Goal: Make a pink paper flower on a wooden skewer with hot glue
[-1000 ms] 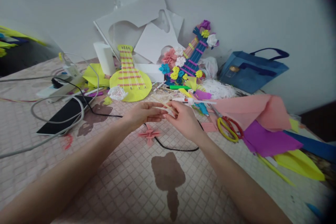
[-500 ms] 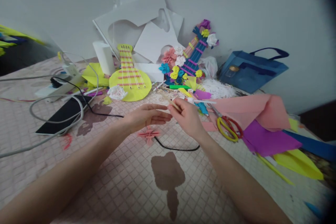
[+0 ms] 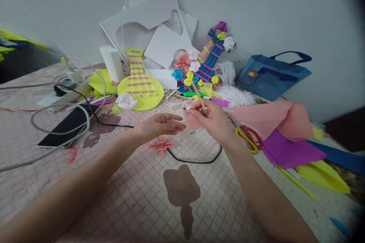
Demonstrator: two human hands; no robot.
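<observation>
My right hand point(image 3: 213, 119) is closed round a thin wooden stick point(image 3: 199, 94), which tilts up and to the left. At its fingertips is a small square of pink crepe paper point(image 3: 193, 120). Just to the left, my left hand point(image 3: 161, 124) is open, fingers stretched toward the paper and holding nothing. A pink paper bow point(image 3: 161, 145) lies on the table below my left hand, near a black cable point(image 3: 194, 161). Red and yellow handled scissors point(image 3: 251, 138) lie right of my right wrist.
A yellow paper guitar point(image 3: 141, 91) and a blue flowered one point(image 3: 208, 64) lean at the back by white board offcuts point(image 3: 168, 45). A tablet point(image 3: 68, 125) and grey cable are on the left. Coloured crepe paper point(image 3: 293, 150) and a blue bag point(image 3: 270, 78) are on the right.
My right hand has moved slightly right, away from my left hand, and the stick now points more upright. The pink square now shows at its fingertips. My left hand has barely moved.
</observation>
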